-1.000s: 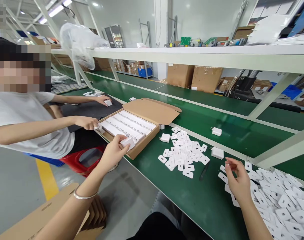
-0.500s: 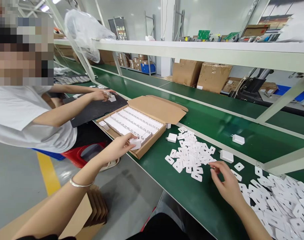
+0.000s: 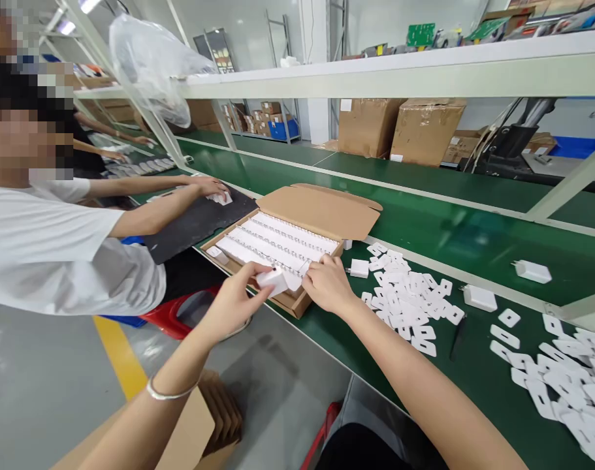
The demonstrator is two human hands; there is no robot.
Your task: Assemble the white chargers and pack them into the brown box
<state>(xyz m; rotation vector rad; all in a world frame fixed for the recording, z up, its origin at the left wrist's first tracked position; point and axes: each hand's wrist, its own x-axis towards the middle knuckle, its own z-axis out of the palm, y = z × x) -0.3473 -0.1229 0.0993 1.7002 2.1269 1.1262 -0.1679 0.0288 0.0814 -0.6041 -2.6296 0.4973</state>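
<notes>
An open cardboard box on the green belt holds rows of white chargers. My left hand grips one white charger at the box's near corner. My right hand rests at the same corner, fingertips touching the chargers in the box; whether it pinches anything I cannot tell. A pile of small white plastic tabs lies just right of my right hand.
A co-worker in a white shirt sits at left, hands on a black mat. Loose white chargers lie on the belt. More white tabs heap at right. Flat cardboard lies below by the floor.
My right hand left the tab pile and swung left to the box's near corner. My left hand stayed there with its charger. The co-worker's hands moved to the black mat.
</notes>
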